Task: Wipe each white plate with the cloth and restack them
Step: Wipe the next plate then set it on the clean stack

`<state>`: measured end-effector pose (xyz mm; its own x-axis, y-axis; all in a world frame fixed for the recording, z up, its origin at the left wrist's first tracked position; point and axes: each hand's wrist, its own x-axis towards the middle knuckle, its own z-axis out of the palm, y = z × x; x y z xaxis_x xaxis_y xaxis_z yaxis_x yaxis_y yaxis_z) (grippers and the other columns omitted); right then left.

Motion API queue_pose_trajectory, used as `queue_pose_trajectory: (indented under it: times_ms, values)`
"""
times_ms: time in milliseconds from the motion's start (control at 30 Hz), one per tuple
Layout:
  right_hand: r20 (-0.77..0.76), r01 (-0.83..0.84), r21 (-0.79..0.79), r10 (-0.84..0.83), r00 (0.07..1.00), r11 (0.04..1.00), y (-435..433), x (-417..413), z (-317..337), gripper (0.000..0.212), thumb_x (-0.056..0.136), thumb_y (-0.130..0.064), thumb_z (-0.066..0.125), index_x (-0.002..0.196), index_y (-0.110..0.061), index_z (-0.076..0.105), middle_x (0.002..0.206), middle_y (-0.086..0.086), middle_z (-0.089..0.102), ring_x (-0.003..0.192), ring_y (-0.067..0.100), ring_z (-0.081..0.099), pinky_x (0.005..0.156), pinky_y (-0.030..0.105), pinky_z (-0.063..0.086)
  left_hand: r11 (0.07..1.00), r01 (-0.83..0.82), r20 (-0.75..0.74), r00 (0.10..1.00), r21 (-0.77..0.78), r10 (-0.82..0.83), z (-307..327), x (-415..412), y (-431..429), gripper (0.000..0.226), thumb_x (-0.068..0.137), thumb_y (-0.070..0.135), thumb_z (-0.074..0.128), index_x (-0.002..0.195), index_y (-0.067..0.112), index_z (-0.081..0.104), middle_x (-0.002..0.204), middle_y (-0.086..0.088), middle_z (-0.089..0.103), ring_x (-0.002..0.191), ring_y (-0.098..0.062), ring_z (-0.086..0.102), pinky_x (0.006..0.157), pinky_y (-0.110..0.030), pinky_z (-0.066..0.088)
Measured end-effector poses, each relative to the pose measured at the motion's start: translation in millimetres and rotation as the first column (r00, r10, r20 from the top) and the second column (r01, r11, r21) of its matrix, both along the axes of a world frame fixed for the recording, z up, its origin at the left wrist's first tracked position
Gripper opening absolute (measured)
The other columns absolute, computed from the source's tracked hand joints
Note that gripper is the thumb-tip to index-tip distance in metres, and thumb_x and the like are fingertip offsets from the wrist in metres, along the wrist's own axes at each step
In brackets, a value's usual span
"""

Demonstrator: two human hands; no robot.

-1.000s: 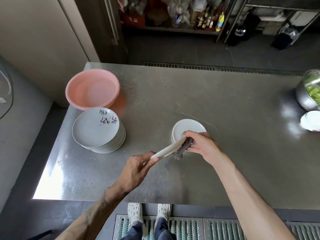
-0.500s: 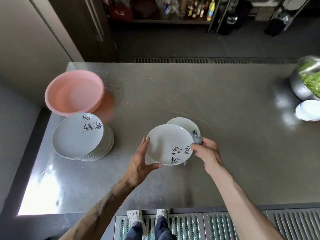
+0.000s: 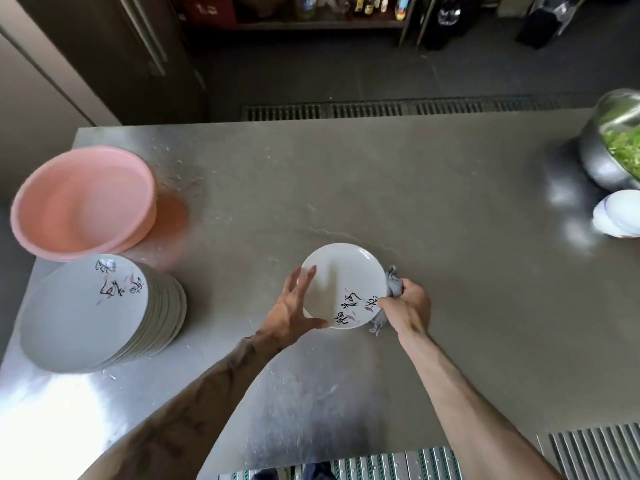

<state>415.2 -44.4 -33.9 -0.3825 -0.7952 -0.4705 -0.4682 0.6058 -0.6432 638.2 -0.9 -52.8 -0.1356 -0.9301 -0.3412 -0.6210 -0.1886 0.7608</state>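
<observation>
While your right hand (image 3: 403, 306) clamps the cloth (image 3: 393, 289) against the plate (image 3: 343, 285) on the desk (image 3: 450, 202) | left hand (image 3: 294, 306) spread, steadying its rim | tall stack (image 3: 100, 313) at left waits: early going, I'd judge.

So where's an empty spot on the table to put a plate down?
The wide bare stretch between the cloth by the middle plate and the steel bowl is free, as is the far middle. The left edge is crowded: pink basin and plate stack.
</observation>
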Motion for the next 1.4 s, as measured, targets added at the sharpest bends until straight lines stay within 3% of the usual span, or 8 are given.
queue_pose_trajectory:
  times_ms: [267, 600, 700, 833, 1000, 1133, 1267, 1400]
  values:
    - [0.016, 0.018, -0.006, -0.018, 1.0, 1.0, -1.3, -0.1, -9.6, 0.025, 0.082, -0.031, 0.07, 0.076, -0.007, 0.063, 0.066, 0.004, 0.066, 0.064, 0.022, 0.057, 0.055, 0.025, 0.041, 0.998, 0.024, 0.035, 0.999, 0.056, -0.026, -18.8, -4.7, -5.0, 0.112, 0.082, 0.017, 0.085, 0.162, 0.026, 0.006, 0.17, -0.01, -0.012, 0.157, -0.025, 0.01, 0.12, -0.036, 0.025]
    - [-0.27, -0.224, -0.188, 0.169, 0.948, 0.956, 14.0, 7.0, 15.1, 0.027, 0.09, -0.004, 0.057, 0.066, -0.016, 0.05, 0.061, 0.001, 0.061, 0.055, 0.022, 0.048, 0.05, 0.022, 0.036, 0.997, 0.024, 0.128, 0.991, 0.071, -0.033, -31.6, -6.4, -0.9, 0.113, 0.088, 0.023, 0.08, 0.161, 0.023, -0.007, 0.168, -0.007, -0.023, 0.158, -0.025, -0.002, 0.126, -0.041, 0.021]
    - [-0.347, -0.367, -0.167, 0.294, 0.891, 0.915, 22.0, 20.3, 29.7, 0.024, 0.088, 0.002, 0.055, 0.09, -0.016, 0.07, 0.083, 0.009, 0.073, 0.072, 0.033, 0.062, 0.061, 0.033, 0.049, 1.0, 0.0, 0.131, 0.991, 0.013, -0.002, -21.0, -1.0, 11.3, 0.096, 0.097, 0.024, 0.069, 0.163, 0.018, 0.0, 0.171, -0.009, -0.007, 0.158, -0.024, 0.002, 0.124, -0.03, 0.014]
    - [-0.382, -0.521, -0.201, 0.423, 0.821, 0.83, 26.7, 64.0, 51.9, 0.037, 0.091, 0.002, 0.056, 0.12, -0.015, 0.071, 0.114, 0.005, 0.074, 0.1, 0.033, 0.067, 0.08, 0.039, 0.054, 0.979, -0.135, 0.114, 0.982, -0.15, 0.153, 17.7, 33.6, 49.0, 0.062, 0.1, 0.025, 0.062, 0.156, 0.011, 0.037, 0.156, -0.009, 0.04, 0.141, -0.028, 0.043, 0.116, -0.032, 0.034]
    - [-0.347, -0.643, -0.316, 0.546, 0.763, 0.698, 30.8, 152.5, 78.9, 0.033, 0.092, 0.001, 0.057, 0.117, -0.013, 0.071, 0.106, 0.005, 0.074, 0.092, 0.033, 0.066, 0.076, 0.04, 0.051, 0.83, -0.333, 0.158, 0.884, -0.448, 0.44, 71.0, 120.7, 105.5, 0.03, 0.095, 0.02, 0.059, 0.126, 0.017, 0.059, 0.119, 0.002, 0.059, 0.103, -0.024, 0.059, 0.087, -0.037, 0.051]
    - [-0.356, -0.699, -0.405, 0.603, 0.714, 0.59, 40.4, 227.9, 98.5, 0.031, 0.088, 0.001, 0.06, 0.112, -0.015, 0.072, 0.104, 0.004, 0.074, 0.09, 0.032, 0.066, 0.072, 0.037, 0.048, 0.69, -0.465, 0.269, 0.685, -0.554, 0.678, 105.7, 198.2, 140.2, 0.029, 0.093, 0.012, 0.066, 0.122, 0.014, 0.062, 0.12, -0.001, 0.059, 0.101, -0.025, 0.056, 0.081, -0.039, 0.051]
    - [-0.368, -0.74, -0.411, 0.646, 0.669, 0.532, 48.0, 285.0, 104.9, 0.028, 0.088, 0.002, 0.059, 0.105, -0.015, 0.072, 0.1, 0.006, 0.074, 0.088, 0.033, 0.066, 0.069, 0.035, 0.044, 0.7, -0.569, 0.439, 0.545, -0.432, 0.714, 116.8, 254.0, 153.5, 0.043, 0.085, 0.007, 0.076, 0.123, -0.004, 0.061, 0.119, -0.024, 0.057, 0.102, -0.044, 0.053, 0.083, -0.05, 0.05]
    - [-0.379, -0.783, -0.314, 0.686, 0.622, 0.537, 54.0, 323.8, 95.4, 0.025, 0.09, -0.001, 0.055, 0.101, -0.016, 0.071, 0.1, 0.008, 0.073, 0.089, 0.035, 0.065, 0.066, 0.032, 0.036, 0.725, -0.641, 0.435, 0.594, -0.252, 0.677, 112.6, 280.8, 153.7, 0.034, 0.09, 0.009, 0.069, 0.118, -0.006, 0.057, 0.111, -0.022, 0.051, 0.103, -0.039, 0.049, 0.08, -0.042, 0.042]
